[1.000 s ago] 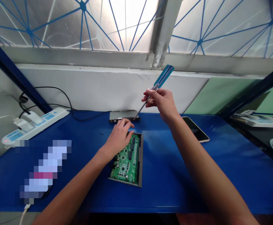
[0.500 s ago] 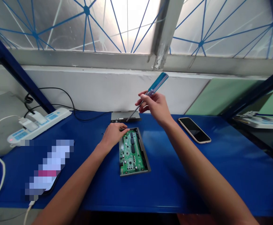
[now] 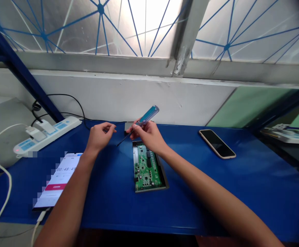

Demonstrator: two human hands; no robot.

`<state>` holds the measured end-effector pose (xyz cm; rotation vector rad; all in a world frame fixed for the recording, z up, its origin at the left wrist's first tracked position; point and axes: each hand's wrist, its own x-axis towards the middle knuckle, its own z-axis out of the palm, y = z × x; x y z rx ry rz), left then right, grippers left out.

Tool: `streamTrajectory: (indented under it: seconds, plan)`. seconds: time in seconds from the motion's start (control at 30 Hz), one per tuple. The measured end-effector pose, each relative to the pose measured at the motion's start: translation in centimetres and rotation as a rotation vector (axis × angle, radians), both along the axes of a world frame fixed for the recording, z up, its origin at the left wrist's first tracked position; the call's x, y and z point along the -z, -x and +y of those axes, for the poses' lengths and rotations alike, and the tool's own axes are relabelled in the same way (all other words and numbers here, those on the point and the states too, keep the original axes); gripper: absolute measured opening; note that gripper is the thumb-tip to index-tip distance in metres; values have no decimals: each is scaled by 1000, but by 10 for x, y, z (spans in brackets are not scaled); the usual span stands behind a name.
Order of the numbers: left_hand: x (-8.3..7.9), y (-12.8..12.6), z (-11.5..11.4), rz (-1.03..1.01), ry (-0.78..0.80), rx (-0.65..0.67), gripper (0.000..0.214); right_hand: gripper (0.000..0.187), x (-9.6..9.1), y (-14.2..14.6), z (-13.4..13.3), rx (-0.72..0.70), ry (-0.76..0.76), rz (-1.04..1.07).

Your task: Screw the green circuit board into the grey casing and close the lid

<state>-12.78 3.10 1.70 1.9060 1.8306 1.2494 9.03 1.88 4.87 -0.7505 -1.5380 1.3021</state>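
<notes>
Light from a frosted window (image 3: 144,31), washed nearly white left of its upright post (image 3: 192,37), dominates my remote feed, leaving a soft sheen on the blue tabletop (image 3: 108,199) and a faint shadow beneath the right forearm (image 3: 203,181). At left a lit smartphone (image 3: 62,180) glows, its border broken by pixelated blocks. I find the circuit board's (image 3: 144,173) fine markings blurred, the right edge stretched, the upper right corner black.
</notes>
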Motion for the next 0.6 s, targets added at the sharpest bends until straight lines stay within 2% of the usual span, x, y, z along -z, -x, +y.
streamTrajectory:
  seconds: [0.17,0.33,0.47,0.6]
  plan:
    - [0,-7,-1,39,27,39,31,19,8,6,-1,-22,31,8]
    - [0,-7,-2,66,56,54,31,19,9,5,2,-3,44,-14]
    - [1,-7,-2,51,78,100,29,20,1,-2,3,17,28,8]
    - [0,-6,-3,38,125,251,31,19,-14,-15,5,73,33,8]
